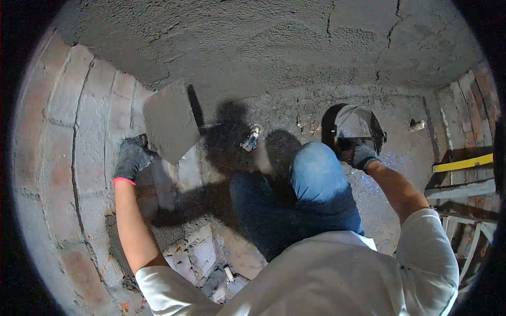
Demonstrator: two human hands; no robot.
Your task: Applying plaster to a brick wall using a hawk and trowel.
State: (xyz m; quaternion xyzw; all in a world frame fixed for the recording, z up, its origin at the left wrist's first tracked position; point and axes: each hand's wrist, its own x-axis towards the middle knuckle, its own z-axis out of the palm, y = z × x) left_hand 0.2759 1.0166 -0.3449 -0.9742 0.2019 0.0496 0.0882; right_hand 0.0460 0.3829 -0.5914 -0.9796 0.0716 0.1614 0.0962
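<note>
My left hand (pixel 135 157), in a dark glove with a pink cuff, is closed at the lower left edge of a flat, square mortar board (pixel 171 121). Grey mortar covers the board's visible face, and it is tilted beside the left brick wall. At the right, my gloved right hand (pixel 363 155) is at the near side of a round bucket (pixel 378 126). Its fingers curl round something dark at the bucket's mouth; shadow hides what that is. The inside of the bucket shows only in part.
Ahead stands a wall (pixel 274 52) plastered in rough grey, cracked at upper right. Bare brick walls (pixel 58 158) flank both sides. A yellow bar (pixel 464 163) and a metal frame (pixel 466 231) stand at right. Rubble (pixel 205 255) lies at lower left; a crumpled scrap (pixel 251 138) lies ahead.
</note>
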